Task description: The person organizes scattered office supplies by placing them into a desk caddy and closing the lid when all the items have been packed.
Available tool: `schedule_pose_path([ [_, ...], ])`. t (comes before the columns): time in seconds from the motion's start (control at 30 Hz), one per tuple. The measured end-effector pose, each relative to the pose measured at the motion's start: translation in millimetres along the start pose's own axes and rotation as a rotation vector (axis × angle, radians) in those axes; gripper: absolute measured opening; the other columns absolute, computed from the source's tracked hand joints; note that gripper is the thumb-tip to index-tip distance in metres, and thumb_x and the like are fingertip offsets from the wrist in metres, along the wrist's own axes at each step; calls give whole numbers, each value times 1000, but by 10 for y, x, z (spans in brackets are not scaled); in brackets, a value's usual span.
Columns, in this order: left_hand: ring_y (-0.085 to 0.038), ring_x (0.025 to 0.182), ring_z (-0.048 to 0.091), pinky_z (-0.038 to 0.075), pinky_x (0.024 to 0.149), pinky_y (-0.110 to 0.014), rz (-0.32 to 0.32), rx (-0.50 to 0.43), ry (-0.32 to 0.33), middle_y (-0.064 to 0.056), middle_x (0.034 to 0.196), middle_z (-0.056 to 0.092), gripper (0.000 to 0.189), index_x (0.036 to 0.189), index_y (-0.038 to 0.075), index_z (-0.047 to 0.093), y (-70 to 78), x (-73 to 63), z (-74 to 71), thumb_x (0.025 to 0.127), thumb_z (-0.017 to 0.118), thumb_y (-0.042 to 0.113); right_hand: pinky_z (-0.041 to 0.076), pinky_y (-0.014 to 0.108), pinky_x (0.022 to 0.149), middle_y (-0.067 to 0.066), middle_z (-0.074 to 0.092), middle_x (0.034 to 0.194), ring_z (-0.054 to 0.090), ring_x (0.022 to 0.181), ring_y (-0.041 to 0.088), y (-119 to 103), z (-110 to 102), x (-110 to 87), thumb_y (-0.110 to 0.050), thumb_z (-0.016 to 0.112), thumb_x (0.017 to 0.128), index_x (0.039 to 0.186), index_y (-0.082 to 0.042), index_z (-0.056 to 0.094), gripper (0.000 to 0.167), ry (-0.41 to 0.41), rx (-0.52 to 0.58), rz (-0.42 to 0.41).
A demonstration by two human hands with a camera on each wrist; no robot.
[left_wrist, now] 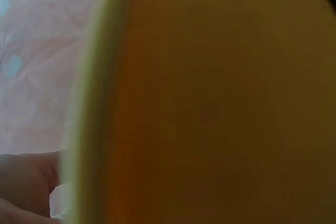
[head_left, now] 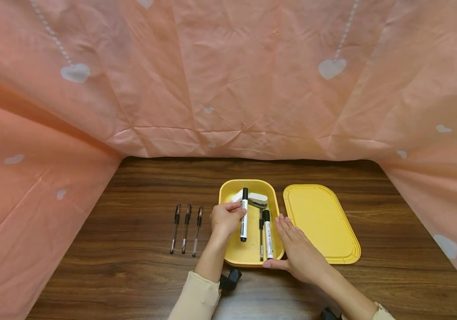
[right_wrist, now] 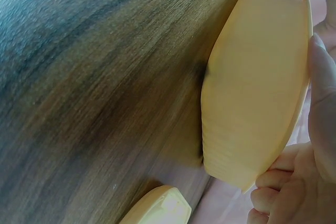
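My left hand point(head_left: 227, 218) pinches a white marker with a black cap point(head_left: 244, 222), held upright in the head view over the yellow plastic box point(head_left: 241, 258). Inside the box, a second black-capped marker point(head_left: 268, 235) lies along the right side beside a black gel pen point(head_left: 261, 240). A white stapler point(head_left: 258, 199) and another white item point(head_left: 237, 196), partly hidden by the left hand and marker, are at its far end. My right hand point(head_left: 302, 253) rests at the box's right rim, fingers extended and thumb at the front corner; the right wrist view shows the box's outer wall point(right_wrist: 257, 87).
A yellow lid point(head_left: 320, 222) lies flat on the wooden table point(head_left: 132, 275), right of the box. Three black gel pens point(head_left: 186, 229) lie side by side to the left. Pink cloth point(head_left: 228, 89) with white hearts hangs around the back and sides.
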State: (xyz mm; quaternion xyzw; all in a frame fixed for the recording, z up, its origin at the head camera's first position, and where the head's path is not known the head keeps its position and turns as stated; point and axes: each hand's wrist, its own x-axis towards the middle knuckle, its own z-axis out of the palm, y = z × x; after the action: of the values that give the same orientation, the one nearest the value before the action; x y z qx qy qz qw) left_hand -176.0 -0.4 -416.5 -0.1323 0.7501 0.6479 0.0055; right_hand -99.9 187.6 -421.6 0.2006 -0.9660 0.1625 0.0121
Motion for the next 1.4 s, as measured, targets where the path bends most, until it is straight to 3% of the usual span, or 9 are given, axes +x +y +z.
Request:
schedule_pose_path([
  [0.2, -13, 78, 68, 55, 69, -25, 7, 99, 0, -11, 88, 76, 19, 97, 2, 76, -127, -39, 113, 78, 75, 5, 31, 57, 112, 27, 29, 154, 28, 144, 41, 6, -8, -2, -64, 66, 77, 147, 7, 32, 105, -13, 3, 8],
  [0.4, -12, 76, 65, 54, 68, -26, -2, 106, -5, -13, 89, 75, 18, 94, -1, 76, -200, -52, 187, 77, 74, 3, 31, 57, 112, 27, 29, 154, 28, 144, 41, 6, -15, -1, -63, 67, 77, 146, 7, 32, 104, -10, -3, 4],
  [1.1, -14, 71, 61, 48, 60, -24, -56, 251, -18, -8, 83, 71, 12, 85, 3, 76, -271, -85, 219, 73, 77, 5, 30, 56, 113, 27, 28, 155, 27, 144, 41, -1, -24, -2, -62, 66, 78, 147, 7, 31, 104, -28, -4, 13],
  [1.4, -14, 69, 59, 47, 57, -23, -42, 337, -16, -6, 80, 70, 10, 80, 4, 75, -286, -89, 236, 71, 78, 4, 30, 57, 113, 27, 29, 154, 28, 144, 41, -1, -23, 3, -60, 68, 78, 146, 8, 32, 103, -25, -6, 10],
])
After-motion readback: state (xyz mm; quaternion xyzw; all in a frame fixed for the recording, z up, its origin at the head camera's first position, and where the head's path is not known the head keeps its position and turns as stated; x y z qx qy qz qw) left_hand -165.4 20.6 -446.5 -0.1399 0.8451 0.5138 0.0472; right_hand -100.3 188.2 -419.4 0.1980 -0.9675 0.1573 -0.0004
